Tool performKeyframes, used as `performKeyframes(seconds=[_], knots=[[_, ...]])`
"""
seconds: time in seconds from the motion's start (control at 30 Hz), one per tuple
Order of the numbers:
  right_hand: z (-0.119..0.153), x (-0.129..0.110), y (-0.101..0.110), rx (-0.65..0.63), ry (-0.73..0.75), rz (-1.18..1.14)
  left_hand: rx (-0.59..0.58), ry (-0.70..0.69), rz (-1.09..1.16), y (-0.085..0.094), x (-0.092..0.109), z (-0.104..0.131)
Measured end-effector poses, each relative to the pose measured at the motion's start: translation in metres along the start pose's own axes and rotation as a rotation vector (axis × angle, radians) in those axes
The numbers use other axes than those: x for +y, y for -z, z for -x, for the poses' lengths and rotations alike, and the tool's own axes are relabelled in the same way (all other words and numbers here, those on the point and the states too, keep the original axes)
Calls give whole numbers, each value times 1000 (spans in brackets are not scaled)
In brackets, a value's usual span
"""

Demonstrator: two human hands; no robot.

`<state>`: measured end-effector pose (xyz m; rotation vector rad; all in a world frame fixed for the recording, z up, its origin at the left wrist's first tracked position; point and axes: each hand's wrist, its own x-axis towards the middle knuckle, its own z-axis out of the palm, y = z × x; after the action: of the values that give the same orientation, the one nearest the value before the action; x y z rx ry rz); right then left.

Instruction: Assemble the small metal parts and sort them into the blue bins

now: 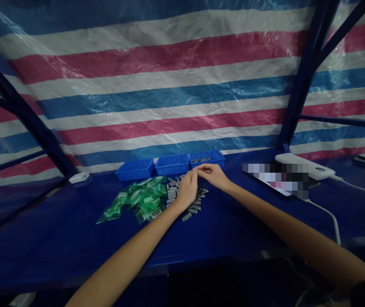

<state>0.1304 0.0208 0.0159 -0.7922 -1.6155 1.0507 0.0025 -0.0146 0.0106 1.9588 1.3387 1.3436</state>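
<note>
Both hands meet near the back edge of the blue table [73,238], just in front of three blue bins [171,164] lined along that edge: the left hand [188,189] rests over a heap of small grey metal pieces [192,204], fingers held together and curled upward, while the right hand [212,174] has its fingertips drawn together against the left's, though whether they pinch a piece is too small to tell. Green packets [137,200] lie touching the heap on its left; a white power bank [304,165] sits toward the back right corner.
</note>
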Motion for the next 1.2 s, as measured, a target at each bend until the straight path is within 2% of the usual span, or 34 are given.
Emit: performKeyframes(seconds=[0.27, 0.37, 0.57, 0.7, 0.87, 1.07, 1.13, 1.2], knots=[[0, -4, 0, 87, -278, -207, 6, -18, -60, 0, -1, -1], [-1, -5, 5, 152, -288, -208, -39, -50, -133, -2, -2, -1], [-7, 4, 22, 331, -211, 22, -182, -153, -401, -5, -1, 1], [-11, 8, 32, 362, -217, 49, -240, -199, -515, -4, 5, 3], [-11, 2, 32, 212, -131, -75, -266, -196, -541, -2, 10, 5], [-9, 14, 29, -119, -43, 275, -256, -205, -505, -1, 7, 6], [-8, 17, 30, -195, -42, 367, -245, -193, -511, 0, 7, 5], [-7, 18, 32, -256, -56, 425, -185, -151, -516, 1, 7, 4]])
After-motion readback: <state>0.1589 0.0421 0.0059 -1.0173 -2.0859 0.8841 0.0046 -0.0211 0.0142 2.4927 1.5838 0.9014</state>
